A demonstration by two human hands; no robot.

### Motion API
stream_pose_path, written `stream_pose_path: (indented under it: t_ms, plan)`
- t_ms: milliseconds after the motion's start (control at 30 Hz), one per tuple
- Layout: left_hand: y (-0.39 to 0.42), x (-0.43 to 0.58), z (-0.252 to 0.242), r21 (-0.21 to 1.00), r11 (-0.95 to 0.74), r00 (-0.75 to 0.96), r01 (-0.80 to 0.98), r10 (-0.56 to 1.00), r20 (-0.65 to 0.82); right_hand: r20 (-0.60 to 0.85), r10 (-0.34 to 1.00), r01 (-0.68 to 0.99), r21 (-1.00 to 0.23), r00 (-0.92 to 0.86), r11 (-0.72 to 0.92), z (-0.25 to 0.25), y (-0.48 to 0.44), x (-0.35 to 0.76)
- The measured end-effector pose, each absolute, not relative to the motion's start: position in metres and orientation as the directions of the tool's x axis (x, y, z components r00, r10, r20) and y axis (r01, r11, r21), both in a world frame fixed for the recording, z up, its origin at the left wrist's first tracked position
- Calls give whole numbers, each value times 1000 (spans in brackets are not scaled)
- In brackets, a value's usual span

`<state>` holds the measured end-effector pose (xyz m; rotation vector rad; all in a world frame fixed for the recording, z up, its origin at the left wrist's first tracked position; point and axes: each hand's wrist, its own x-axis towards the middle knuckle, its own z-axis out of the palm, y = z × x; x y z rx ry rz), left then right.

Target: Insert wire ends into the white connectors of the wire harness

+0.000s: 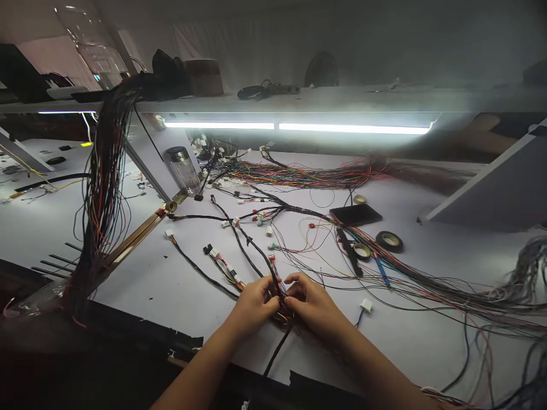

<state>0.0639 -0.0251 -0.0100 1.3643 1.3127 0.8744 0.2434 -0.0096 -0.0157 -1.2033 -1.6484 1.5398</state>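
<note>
White flat worktable (179,296) under everything. Thick dark hanging wire bundle (102,188) at far left, draped from shelf level down to near table edge. Loose multicoloured wire spread (307,175) across the back, more strands sweeping off right.

Black-taped branching wire harness (245,242) at near centre, gripped between both hands close to near table edge. Left hand (255,304) curled tight on it from the left, fingers pinching. Right hand (314,304) closed on it from the right, fingertips almost meeting the left's.

Long axis of harness: from the hands away and leftward up the table, with white and red plug ends fanning off. Black tail dropping back over near edge between the forearms.

Black flat rectangular phone (355,214) beyond right hand, well apart. Black tape roll (389,241) near it, to the right. Small white plastic connector (366,306) near right hand, not touching.
</note>
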Motion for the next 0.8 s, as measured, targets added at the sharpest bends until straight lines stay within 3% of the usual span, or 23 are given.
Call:
stream_pose_path:
  t_ms: [200,467,600,700,800]
  plan:
    - [-18,64,-13,863,-26,97,505,995,-26,-219,900,48,-975,-376,-217,-10,-14,246]
    - [-25,63,3,872,-28,159,490,986,-58,-189,896,4,-979,-402,-205,-15,-11,249]
    - [-25,63,6,866,-60,245,496,967,-73,-149,903,227,-972,-404,-59,-12,-14,246]
    - [-18,55,10,860,-99,359,500,928,-102,-97,917,482,-869,-387,112,-4,-17,241]
    - [-11,44,17,820,-213,501,531,859,-101,-50,923,567,-801,-382,191,2,-19,237]
